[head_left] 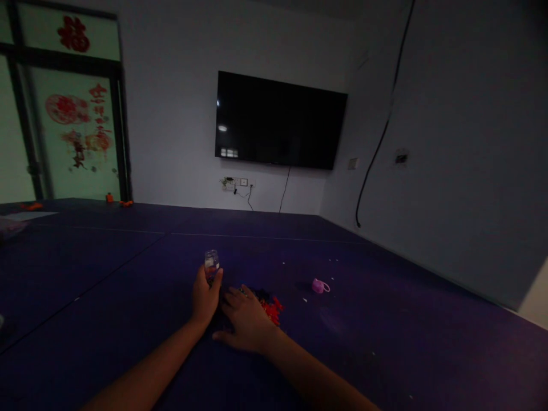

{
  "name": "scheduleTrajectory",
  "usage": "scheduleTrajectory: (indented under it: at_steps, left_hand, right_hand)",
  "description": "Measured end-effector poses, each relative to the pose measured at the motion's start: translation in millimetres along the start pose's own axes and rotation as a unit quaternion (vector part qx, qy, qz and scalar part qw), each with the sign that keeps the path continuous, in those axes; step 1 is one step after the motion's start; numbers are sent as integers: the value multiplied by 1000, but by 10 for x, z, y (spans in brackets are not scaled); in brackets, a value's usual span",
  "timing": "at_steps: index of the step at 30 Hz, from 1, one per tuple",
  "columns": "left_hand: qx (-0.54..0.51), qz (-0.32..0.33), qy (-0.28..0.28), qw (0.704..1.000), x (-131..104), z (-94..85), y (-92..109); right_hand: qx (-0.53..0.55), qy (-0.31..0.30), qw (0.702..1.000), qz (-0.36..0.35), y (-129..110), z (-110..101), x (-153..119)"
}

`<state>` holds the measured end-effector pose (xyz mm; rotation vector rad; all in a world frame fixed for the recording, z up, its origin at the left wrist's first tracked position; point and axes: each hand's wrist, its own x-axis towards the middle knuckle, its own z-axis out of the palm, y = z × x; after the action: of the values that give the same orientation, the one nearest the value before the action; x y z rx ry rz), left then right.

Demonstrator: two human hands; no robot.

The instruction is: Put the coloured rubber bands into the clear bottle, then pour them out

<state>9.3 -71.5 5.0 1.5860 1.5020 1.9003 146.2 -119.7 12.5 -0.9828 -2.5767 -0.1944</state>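
The left hand [205, 297] grips a small clear jar [211, 264] upright on the purple worktop [128, 297]. The right hand [246, 322] lies open, palm down, on red and dark small pieces [269, 305]. A pink ring [319, 286] sits well right.

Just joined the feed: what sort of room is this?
Probably a meeting room: a big black wall-mounted flat screen, a wide purple-covered table, and a glass door with red paper decorations.
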Motion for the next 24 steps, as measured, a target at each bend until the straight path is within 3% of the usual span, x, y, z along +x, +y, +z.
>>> scheduleTrajectory:
  at_steps: [9, 24]
  left_hand:
    - [2, 25, -23, 999, -30, 0, 3]
    - [4, 26, -62, 998, -42, 8, 27]
  right_hand:
    - [-15, 19, 973, 228, 66, 17, -63]
    - [39, -7, 973, 226, 310, 46, 8]
